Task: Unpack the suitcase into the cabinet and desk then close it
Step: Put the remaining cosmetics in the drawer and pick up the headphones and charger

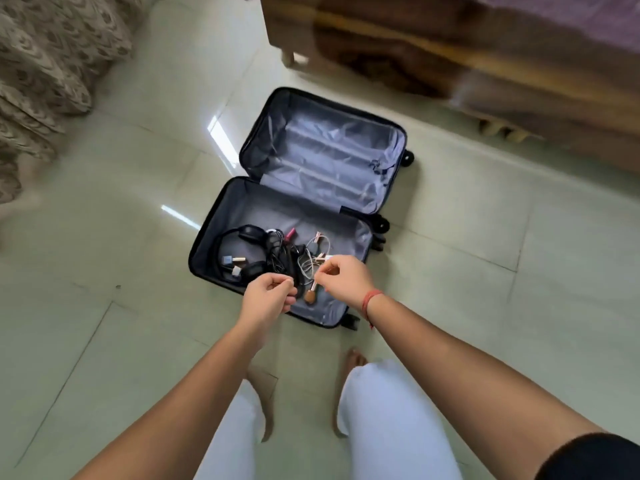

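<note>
**Small items left in the open suitcase**

Head view: your suitcase (207, 233) lies flat on the floor (485, 306) with both halves open, so everything is within reach from above. The far half looks bare. The near half holds headphones (249, 233), tangled cables (294, 259) and a makeup brush (309, 295).

Your left hand (266, 297) and right hand (343, 277) hover over the tangle, fingers curled as if pinching. You're probably separating cords, but I cannot tell what either hand holds.
</note>
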